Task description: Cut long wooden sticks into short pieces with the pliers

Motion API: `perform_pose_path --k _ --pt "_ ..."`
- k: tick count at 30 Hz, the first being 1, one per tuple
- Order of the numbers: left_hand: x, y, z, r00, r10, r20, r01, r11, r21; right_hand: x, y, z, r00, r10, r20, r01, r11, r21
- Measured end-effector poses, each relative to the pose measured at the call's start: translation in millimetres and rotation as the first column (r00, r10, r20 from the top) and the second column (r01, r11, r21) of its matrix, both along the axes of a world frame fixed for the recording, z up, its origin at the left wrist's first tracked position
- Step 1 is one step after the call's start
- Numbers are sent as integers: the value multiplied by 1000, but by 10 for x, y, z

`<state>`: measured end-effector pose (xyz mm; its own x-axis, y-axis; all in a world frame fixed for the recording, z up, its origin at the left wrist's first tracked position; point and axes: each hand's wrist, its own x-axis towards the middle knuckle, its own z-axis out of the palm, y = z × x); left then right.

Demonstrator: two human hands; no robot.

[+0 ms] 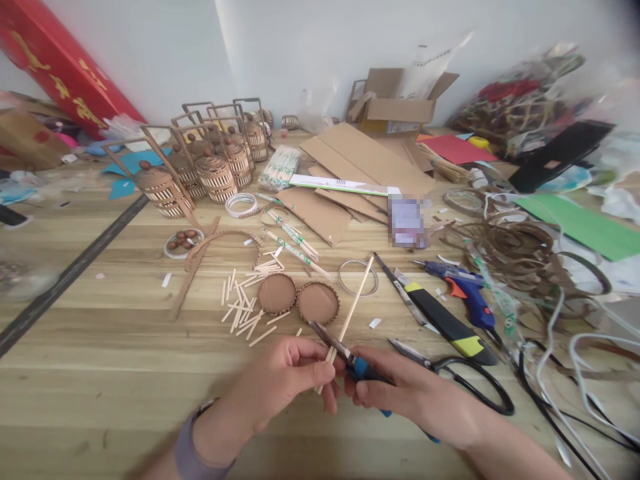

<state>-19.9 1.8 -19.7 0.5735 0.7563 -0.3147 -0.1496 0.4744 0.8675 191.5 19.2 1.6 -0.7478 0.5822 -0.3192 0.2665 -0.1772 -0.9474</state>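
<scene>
My left hand pinches a long thin wooden stick that slants up and away, with the end of a shorter piece showing at the thumb. My right hand is wrapped round the blue and black handles of cutters. Their dark metal jaws cross the stick just above my left thumb; whether they touch it I cannot tell. Just beyond the jaws lie two round cardboard discs with notched rims, a left disc and a right disc. Short cut sticks are scattered left of them.
Black scissors, a box cutter and a blue glue gun lie to the right, near tangled cords and brown strips. Small woven lanterns stand back left. Cardboard sheets cover the back middle.
</scene>
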Motion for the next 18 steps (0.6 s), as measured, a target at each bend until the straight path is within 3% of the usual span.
perform_pose_path --k 18 --pt "24 -3 23 1000 3 15 -3 1000 25 38 -39 -126 998 -62 11 63 997 -55"
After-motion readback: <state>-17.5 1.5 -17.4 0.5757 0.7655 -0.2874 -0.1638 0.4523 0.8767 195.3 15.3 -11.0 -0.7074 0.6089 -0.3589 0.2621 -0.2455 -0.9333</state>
